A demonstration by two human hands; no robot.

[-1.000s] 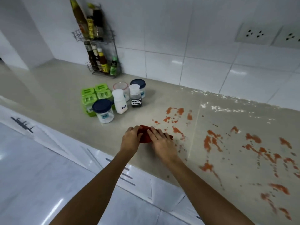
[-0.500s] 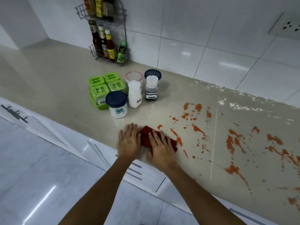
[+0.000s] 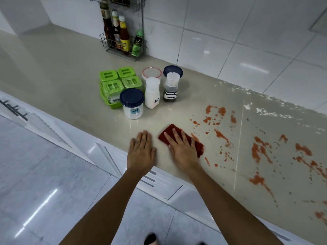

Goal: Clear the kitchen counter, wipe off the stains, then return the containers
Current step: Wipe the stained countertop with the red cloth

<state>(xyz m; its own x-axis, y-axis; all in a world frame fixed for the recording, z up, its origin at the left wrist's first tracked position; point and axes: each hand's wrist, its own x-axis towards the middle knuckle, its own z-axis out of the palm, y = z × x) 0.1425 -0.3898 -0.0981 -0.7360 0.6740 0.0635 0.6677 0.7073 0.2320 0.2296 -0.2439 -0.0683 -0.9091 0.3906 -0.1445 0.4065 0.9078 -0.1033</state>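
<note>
Risk, smearing: the dark red rectangular cloth (image 3: 197, 146) is lying at the left margin of the orange-red sauce stains (image 3: 219, 135). Once loaded, it is likely to be spreading colour over the glossy beige stone tabletop (image 3: 70, 76) rather than lifting it.
Risk, containers: the blue-lidded clear jar labelled MSG (image 3: 132, 105), the white plastic salt shaker (image 3: 152, 93) and the small clear seasoning-sauce bottle (image 3: 170, 87) are standing just above the hands in the frame, near them but apart. A wide upward stroke is risking a knock, and I judge the tall, narrow shaker and bottle would tip first.
Risk, edge: cloth and hands are sitting close to the tabletop's front lip. A pull toward the body could be pushing sauce down onto the white cabinet fronts (image 3: 113, 156).
Risk, coverage: stains are running off toward the right edge of the frame, so one cloth is probably saturating early.
Right hand (image 3: 182, 151): lying flat at frame centre, palm down, fingers straight and spread, pressing on the cloth without curling round it.
Left hand (image 3: 141, 152): lying flat, fingers straight and together, resting on bare tabletop just left of the cloth and not touching it, seemingly bracing.
Forearms: both are reaching up from the bottom of the frame.
Stage: wiping is judged barely begun.
</note>
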